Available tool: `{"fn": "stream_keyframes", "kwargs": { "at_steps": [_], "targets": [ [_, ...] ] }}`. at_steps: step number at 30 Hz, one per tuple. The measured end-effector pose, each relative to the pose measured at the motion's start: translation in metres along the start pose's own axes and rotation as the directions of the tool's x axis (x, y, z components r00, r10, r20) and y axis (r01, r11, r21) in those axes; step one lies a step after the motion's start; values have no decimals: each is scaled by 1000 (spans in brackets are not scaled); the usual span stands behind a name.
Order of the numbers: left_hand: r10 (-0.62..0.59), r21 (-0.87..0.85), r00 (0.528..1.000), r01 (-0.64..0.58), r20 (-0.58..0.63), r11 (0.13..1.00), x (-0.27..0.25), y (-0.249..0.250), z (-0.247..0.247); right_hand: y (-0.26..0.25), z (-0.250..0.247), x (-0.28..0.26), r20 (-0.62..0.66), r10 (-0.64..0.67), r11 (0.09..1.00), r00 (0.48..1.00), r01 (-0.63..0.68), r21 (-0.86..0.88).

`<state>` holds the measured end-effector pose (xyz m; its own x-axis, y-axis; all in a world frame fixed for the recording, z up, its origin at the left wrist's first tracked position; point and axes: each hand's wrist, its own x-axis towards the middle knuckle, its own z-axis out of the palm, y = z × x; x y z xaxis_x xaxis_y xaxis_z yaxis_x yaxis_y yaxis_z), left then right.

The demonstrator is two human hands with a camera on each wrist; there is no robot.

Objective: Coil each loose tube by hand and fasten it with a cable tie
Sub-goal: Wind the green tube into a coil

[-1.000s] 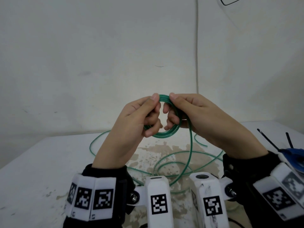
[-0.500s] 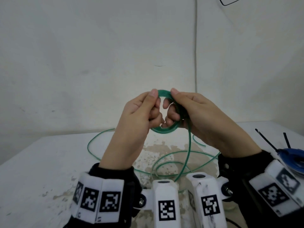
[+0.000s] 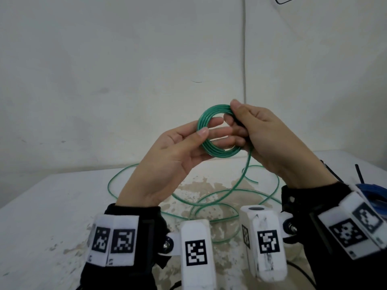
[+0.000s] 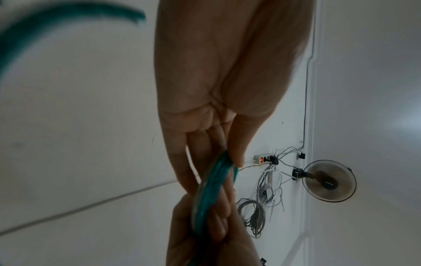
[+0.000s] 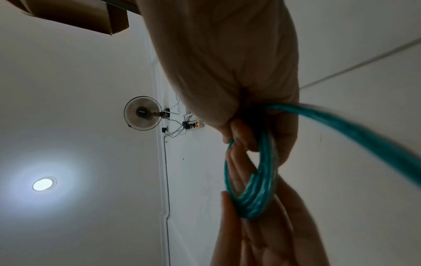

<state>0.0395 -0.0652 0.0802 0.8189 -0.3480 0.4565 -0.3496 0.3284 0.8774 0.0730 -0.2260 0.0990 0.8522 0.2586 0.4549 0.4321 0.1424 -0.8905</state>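
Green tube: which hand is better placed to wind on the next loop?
Right, probably. The right hand pinches the coil where the loose tube trails off. The left hand only steadies the coil's other side.

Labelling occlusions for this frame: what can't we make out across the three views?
- Head view: right side of the green tube coil is hidden by the right hand, so its grip can't be seen.
- Head view: the blue object is cut off by the right edge; unidentifiable.
- Left wrist view: the coil is blurred and edge-on; loops uncountable.
- Right wrist view: the trailing tube is motion-blurred and leaves the frame.
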Motion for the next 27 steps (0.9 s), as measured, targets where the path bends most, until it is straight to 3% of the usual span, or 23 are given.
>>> {"fn": "stream_keyframes", "kwargs": {
  "at_steps": [4,8,17,21,25,27],
  "targets": [
    [-31,23,997,33,-77,999,-1,4,0,1,4,-2,65,30,999,997,-29,-13],
    [-24,205,994,46,-109,978,-2,8,-4,2,13,-7,200,52,993,978,-29,-119],
    [11,387,992,37,-122,921,-7,11,-6,-3,5,-10,145,6,961,989,35,-276],
    [131,191,964,-87,-231,978,-3,7,-6,1,10,-8,222,74,990,972,-45,-130],
    [103,-6,964,-108,-244,994,2,5,-5,2,15,-7,271,98,975,958,-146,165],
    [57,-3,977,-59,-207,998,2,6,-4,2,16,-7,253,73,976,965,-122,180]
  ]
}}
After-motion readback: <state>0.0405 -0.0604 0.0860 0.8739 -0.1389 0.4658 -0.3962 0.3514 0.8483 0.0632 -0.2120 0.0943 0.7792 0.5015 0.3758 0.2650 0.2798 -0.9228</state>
